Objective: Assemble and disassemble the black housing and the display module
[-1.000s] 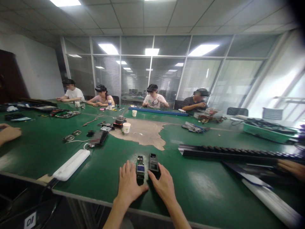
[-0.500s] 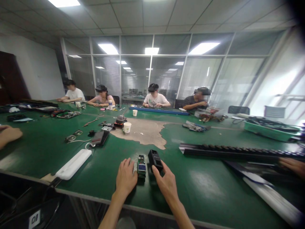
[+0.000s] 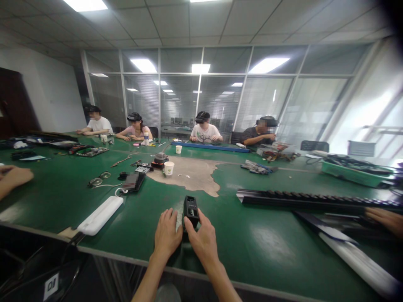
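Observation:
A black plastic housing (image 3: 191, 206) with rectangular openings stands near the front edge of the green table (image 3: 252, 260). My right hand (image 3: 203, 237) grips it from the right, with the thumb on the near end and the fingers along its far side. My left hand (image 3: 167, 233) lies just left of the housing, its fingers stretched forward and resting low by the table. Whether the left thumb touches the housing is hard to tell. The small circuit board module is covered by the housing and my hands; only slight detail shows through the openings.
A white power strip (image 3: 100, 215) lies to the left, glasses (image 3: 99, 179) beyond it. Paper cups (image 3: 169, 168) stand further back. On the right are a long black rail (image 3: 308, 200) and a green basket (image 3: 352, 174). Several people sit around the table.
My right hand has moved left with the black housing, bringing it over the circuit board module, which was in plain sight between my hands. My left hand has hardly moved.

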The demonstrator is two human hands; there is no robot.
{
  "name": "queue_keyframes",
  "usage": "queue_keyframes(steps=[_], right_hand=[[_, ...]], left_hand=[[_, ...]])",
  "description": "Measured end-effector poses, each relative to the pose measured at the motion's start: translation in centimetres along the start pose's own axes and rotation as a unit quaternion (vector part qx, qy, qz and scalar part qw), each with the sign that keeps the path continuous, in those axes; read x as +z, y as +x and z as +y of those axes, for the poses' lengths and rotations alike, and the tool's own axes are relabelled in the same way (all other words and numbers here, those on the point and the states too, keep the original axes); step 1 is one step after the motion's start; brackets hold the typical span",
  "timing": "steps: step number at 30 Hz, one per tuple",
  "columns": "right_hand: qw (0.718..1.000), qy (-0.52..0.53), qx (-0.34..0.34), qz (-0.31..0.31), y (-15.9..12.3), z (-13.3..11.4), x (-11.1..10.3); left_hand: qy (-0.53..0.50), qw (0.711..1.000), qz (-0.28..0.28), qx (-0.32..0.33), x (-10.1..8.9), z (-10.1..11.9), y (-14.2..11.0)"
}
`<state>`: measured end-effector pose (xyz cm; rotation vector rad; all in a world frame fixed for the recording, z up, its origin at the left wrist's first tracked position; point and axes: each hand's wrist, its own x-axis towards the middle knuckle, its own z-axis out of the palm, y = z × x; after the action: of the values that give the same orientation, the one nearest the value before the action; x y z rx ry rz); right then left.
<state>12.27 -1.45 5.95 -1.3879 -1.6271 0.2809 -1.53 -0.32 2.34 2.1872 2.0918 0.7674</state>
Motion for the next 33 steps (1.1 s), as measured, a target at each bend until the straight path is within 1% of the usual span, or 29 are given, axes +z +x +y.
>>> queue_keyframes(steps=[3,7,12,17,21,26,31,33], right_hand=[[0.999,-0.026,-0.013,0.015,0.0,-0.3,0.7],[0.997,-0.064,-0.007,0.032,-0.1,-0.5,1.3],[0.997,-0.076,-0.006,0.023,-0.6,-0.1,1.8],[0.996,-0.09,0.001,0.006,-1.8,1.1,2.3],[0.996,-0.088,0.005,-0.005,-2.1,1.8,2.6],[0.997,-0.066,0.031,0.001,-1.3,1.9,2.9],[0.999,-0.042,-0.003,-0.004,-1.5,1.6,2.6],[0.999,-0.035,-0.004,-0.008,-1.6,1.5,2.4]], left_hand=[[-0.009,1.0,-0.001,0.008,0.0,-0.2,0.0],[-0.008,1.0,0.001,0.009,0.2,-0.4,0.1],[0.001,1.0,-0.007,0.018,0.2,-0.4,0.2],[0.005,1.0,-0.015,0.004,-0.2,-0.2,0.2],[-0.003,1.0,-0.027,0.0,-0.5,-0.1,0.2],[-0.017,1.0,-0.026,-0.005,-0.7,0.1,0.1],[-0.02,0.999,-0.027,-0.015,-1.0,0.3,0.2],[-0.019,0.999,-0.024,-0.01,-1.1,0.4,0.1]])
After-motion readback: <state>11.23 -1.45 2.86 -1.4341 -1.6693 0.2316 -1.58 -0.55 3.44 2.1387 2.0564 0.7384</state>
